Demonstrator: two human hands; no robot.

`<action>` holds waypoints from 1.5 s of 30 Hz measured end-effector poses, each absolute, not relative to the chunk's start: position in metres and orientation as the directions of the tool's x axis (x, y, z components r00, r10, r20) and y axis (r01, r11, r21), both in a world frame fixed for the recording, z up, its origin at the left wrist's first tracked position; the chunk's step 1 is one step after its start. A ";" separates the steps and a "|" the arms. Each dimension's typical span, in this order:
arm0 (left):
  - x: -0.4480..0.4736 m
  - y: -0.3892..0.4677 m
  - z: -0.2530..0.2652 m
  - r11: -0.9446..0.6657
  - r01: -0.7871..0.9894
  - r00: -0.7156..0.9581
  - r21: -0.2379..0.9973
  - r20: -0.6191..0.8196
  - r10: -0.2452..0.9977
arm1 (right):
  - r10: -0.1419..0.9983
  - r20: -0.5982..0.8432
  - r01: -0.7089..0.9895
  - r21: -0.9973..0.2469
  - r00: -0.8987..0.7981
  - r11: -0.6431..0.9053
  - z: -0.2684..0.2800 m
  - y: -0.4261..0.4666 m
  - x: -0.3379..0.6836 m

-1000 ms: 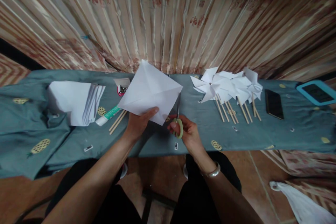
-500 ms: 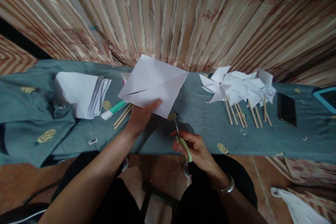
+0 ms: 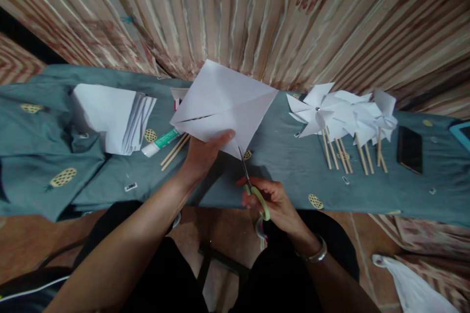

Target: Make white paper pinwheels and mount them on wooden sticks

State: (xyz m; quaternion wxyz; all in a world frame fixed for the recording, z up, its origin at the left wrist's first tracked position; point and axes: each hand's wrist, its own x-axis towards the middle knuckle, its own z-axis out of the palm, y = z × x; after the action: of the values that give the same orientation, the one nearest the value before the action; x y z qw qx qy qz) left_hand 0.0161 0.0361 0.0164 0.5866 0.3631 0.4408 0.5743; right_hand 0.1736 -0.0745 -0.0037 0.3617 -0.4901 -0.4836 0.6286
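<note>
A square sheet of white paper (image 3: 227, 98) with crossing creases is held over the table, one slit running inward from its left corner. My left hand (image 3: 205, 154) pinches its lower left edge, thumb on top and the fingers hidden underneath. My right hand (image 3: 270, 200) grips a pair of scissors (image 3: 260, 200) with light green handles. The scissor blades point up and meet the paper's bottom corner. Below the paper's left side lie a green and white glue stick (image 3: 160, 142) and wooden sticks (image 3: 175, 152).
A stack of folded white paper (image 3: 110, 117) lies at left on the green cloth (image 3: 220, 190). At right are several white paper pinwheels (image 3: 341, 115) on wooden sticks. A dark phone (image 3: 410, 149) and a blue-edged device (image 3: 461, 132) lie beyond. A pleated curtain (image 3: 235, 19) hangs behind.
The scissor blades have come up onto the paper's bottom corner. The paper now appears slightly higher and farther right, while the whole view has shifted a little.
</note>
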 end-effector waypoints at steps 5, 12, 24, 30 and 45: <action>0.017 0.036 0.016 0.070 -0.354 -0.057 0.933 -0.097 0.994 | 0.927 -0.276 0.023 -0.960 -0.254 -0.280 -0.003 -0.074 0.173; 0.016 0.036 0.015 0.082 -0.345 -0.065 0.935 -0.111 0.992 | 0.936 -0.263 0.020 -0.964 -0.233 -0.266 -0.003 -0.073 0.172; 0.018 0.035 0.013 0.071 -0.355 -0.061 0.932 -0.099 0.993 | 0.937 -0.270 -0.002 -0.961 -0.222 -0.277 -0.003 -0.073 0.171; 0.018 0.036 0.013 0.059 -0.355 -0.073 0.933 -0.090 0.993 | 0.937 -0.276 -0.006 -0.959 -0.214 -0.284 -0.001 -0.072 0.169; 0.018 0.036 0.012 0.067 -0.318 -0.093 0.946 -0.102 0.990 | 0.933 -0.288 -0.026 -0.954 -0.214 -0.300 -0.003 -0.071 0.169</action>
State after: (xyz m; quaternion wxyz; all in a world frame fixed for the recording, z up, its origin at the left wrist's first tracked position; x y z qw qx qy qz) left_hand 0.0177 0.0363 0.0121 0.5662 0.3643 0.4615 0.5777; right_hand 0.1688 -0.0714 -0.0033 0.3788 -0.4993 -0.4545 0.6330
